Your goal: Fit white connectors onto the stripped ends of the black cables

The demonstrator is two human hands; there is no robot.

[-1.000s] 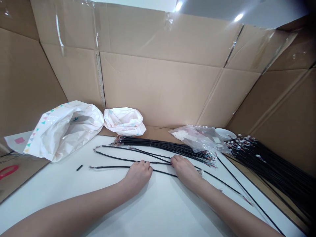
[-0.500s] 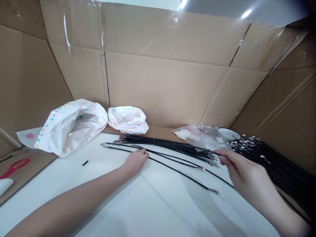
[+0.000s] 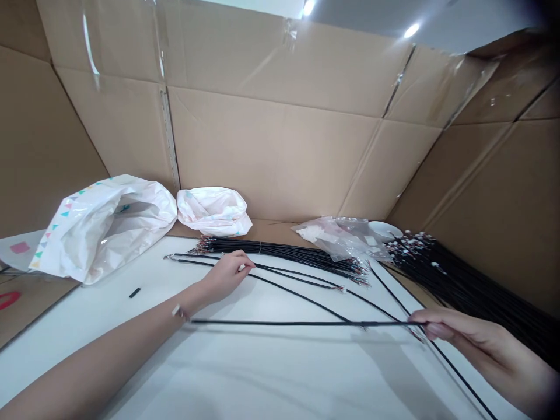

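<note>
My right hand [image 3: 468, 335] pinches a thin black cable [image 3: 306, 323], which stretches leftward above the white table to a blurred connector end near my left forearm. My left hand [image 3: 230, 272] has its thumb and forefinger pressed together beside the loose black cables [image 3: 284, 289]; whether something thin is between them I cannot make out. Behind it lies a tied bundle of black cables [image 3: 280, 249] with bare, coloured wire ends. Another black cable [image 3: 459, 373] runs under my right hand toward the lower right.
Two white plastic bags [image 3: 109, 233] [image 3: 214, 211] stand at the back left. A short black tube [image 3: 135, 293] lies at the left. At the back right are a clear bag [image 3: 345, 236], a white bowl [image 3: 385, 230] and a large cable pile [image 3: 472, 280]. Cardboard walls [image 3: 271, 157] enclose the table.
My right hand has moved toward me and now holds a cable stretched across the front. My left hand has lifted a little, its thumb and forefinger now meeting. The view has shifted right.
</note>
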